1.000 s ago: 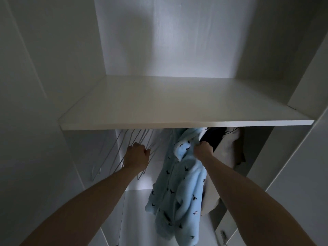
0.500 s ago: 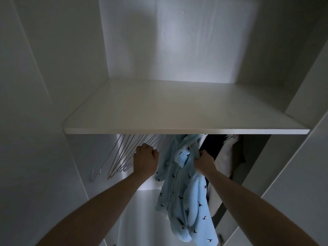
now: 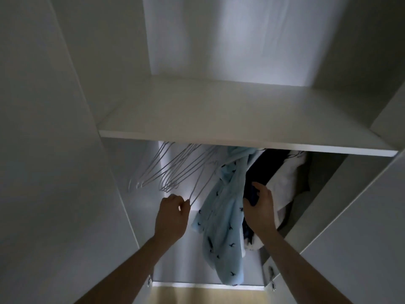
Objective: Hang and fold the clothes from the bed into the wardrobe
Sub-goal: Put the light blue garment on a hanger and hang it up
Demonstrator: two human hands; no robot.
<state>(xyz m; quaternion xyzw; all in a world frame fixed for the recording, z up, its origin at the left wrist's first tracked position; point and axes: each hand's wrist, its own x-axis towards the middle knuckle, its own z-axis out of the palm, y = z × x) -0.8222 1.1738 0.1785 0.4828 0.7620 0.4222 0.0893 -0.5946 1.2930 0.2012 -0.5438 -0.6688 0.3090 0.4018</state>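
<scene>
Your left hand [image 3: 172,216] pinches the lower end of one white wire hanger [image 3: 198,189], thumb and fingertips closed on the wire; that hanger hangs tilted, its bottom pulled toward you. Your right hand [image 3: 259,208] has its fingers loosely spread and curved, not clamped on anything, touching the dark navy garment [image 3: 266,165] just right of the light blue one; whether the thumb presses the fabric I can't tell.

Landmark: the light blue fleece garment with small dark bird prints [image 3: 223,227]. It hangs under the white shelf [image 3: 219,119], between your two hands, and drapes down well below both wrists toward the wardrobe floor [image 3: 182,260]. The top of it goes out of sight behind the shelf edge, so the rail and its hanger aren't visible.

Left of the blue garment: a bunch of empty white wire hangers [image 3: 166,172], fanned and slanted, tops hidden under the shelf. The pinched hanger is the one nearest the blue garment.

Right of the blue garment: the navy piece, then a white garment [image 3: 287,183], then something dark grey [image 3: 306,176] against the wardrobe's right side. All packed touching.

Above: the shelf carries nothing visible. Below the blue garment's hem: a strip of wood-tone floor [image 3: 208,296] in front of the wardrobe base, with a door hinge [image 3: 271,279] near your right forearm.
</scene>
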